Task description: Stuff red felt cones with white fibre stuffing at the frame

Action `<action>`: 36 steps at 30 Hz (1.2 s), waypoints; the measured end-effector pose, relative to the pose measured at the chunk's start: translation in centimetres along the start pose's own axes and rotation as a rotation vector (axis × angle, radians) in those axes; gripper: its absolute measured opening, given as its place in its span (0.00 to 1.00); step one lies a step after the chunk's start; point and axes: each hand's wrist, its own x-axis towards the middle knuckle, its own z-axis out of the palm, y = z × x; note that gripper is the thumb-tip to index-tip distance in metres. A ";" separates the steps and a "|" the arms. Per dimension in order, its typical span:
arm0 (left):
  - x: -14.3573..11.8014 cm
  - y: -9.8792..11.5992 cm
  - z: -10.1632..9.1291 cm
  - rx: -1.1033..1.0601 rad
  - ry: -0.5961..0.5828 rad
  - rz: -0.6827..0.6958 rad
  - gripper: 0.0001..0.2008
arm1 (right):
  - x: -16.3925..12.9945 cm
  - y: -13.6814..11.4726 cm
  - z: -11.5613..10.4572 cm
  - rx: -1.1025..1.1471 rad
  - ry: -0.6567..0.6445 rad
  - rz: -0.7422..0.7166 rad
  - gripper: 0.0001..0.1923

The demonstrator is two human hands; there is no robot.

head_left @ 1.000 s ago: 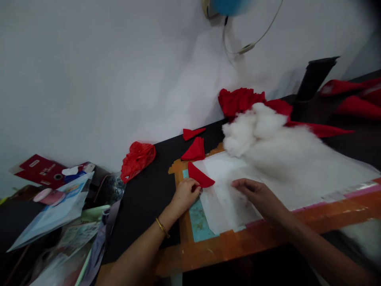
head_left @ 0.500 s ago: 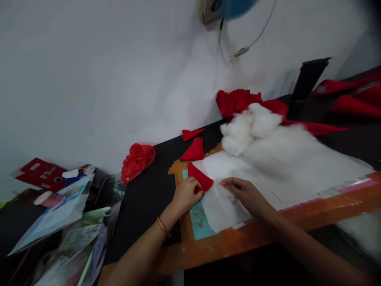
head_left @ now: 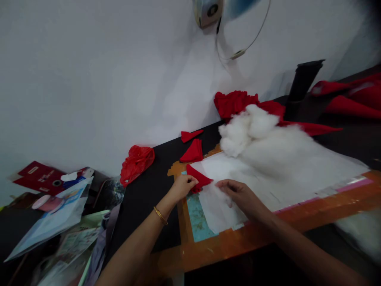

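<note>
My left hand [head_left: 182, 186], with a gold bangle at the wrist, pinches the near left edge of a red triangular fabric piece [head_left: 198, 176]. The piece lies at the left end of a white sheet, its tip pointing right. Just right of that tip is my right hand [head_left: 236, 192], thumb and forefinger closed together. A faint wisp of white stuffing [head_left: 224, 198] shows at its fingers, blurred against the sheet. Behind, a large heap of fluffy white stuffing [head_left: 264, 139] covers much of the white sheet [head_left: 218, 216].
Two folded red pieces [head_left: 193, 151] lie beyond my left hand, near a red plastic bag [head_left: 137, 163]. Red cloth [head_left: 235, 104] and a black container [head_left: 303, 81] stand along the wall. Packets and a basket [head_left: 89, 222] crowd the left. Brown tape [head_left: 214, 250] borders the table's front edge.
My left hand has shifted slightly up and left along the red piece, baring more of its lower edge. The right hand stays close to the tip. The view has moved a little.
</note>
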 end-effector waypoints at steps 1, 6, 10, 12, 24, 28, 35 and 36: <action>-0.1 0.1 0.1 -0.026 0.005 0.001 0.12 | 0.2 -0.1 0.4 -0.011 -0.051 -0.014 0.16; -1.0 0.5 1.0 -0.142 0.027 0.053 0.10 | 2.1 0.5 2.4 -0.234 -0.287 -0.058 0.20; -1.6 0.0 1.2 -0.212 0.063 0.090 0.14 | 3.3 0.6 3.0 -0.510 -0.296 -0.120 0.22; -1.7 -0.2 1.1 -0.232 0.113 0.087 0.15 | 3.4 0.4 3.0 -0.632 -0.310 -0.161 0.19; -3.8 0.7 2.2 -0.285 0.351 0.095 0.08 | 2.3 -0.8 1.6 -0.222 -0.122 -0.031 0.07; -3.8 1.4 3.3 -0.423 0.423 0.093 0.09 | 3.3 -0.3 3.3 -0.278 -0.012 -0.285 0.06; -3.1 3.1 4.3 -0.521 0.477 0.110 0.08 | 3.4 1.3 4.7 -0.294 -0.085 -0.392 0.12; -3.2 3.4 4.5 -0.501 0.465 0.114 0.08 | 3.1 1.5 4.8 -0.232 -0.112 -0.363 0.12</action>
